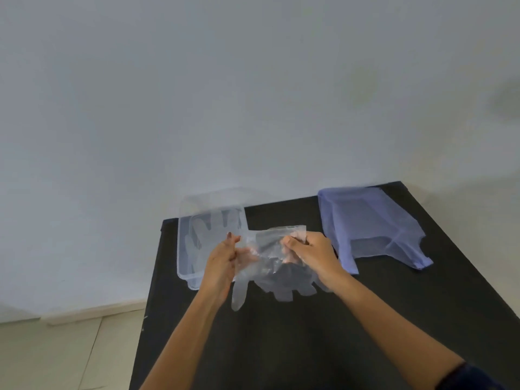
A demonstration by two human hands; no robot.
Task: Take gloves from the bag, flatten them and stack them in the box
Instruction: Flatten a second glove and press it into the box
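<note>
While both hands pinch the glove [270, 260], box [185, 266] left, table edge [153, 277] beside

glove [270, 263]: thin clear plastic film, looking crinkled
box [185, 249]: showing translucent smooth plastic
bag [371, 229]: looking sheer purple mesh
table [309, 333]: appearing matt black

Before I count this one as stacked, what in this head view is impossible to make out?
- Count of gloves in the clear box: transparent layers overlap and blur together.
- Whether the left hand and right hand hold one clear glove or several: see-through film, motion blur.
- Contents of the blue bag: its tinted plastic hides them.
- Near table edge: cut off by the frame bottom.
</note>
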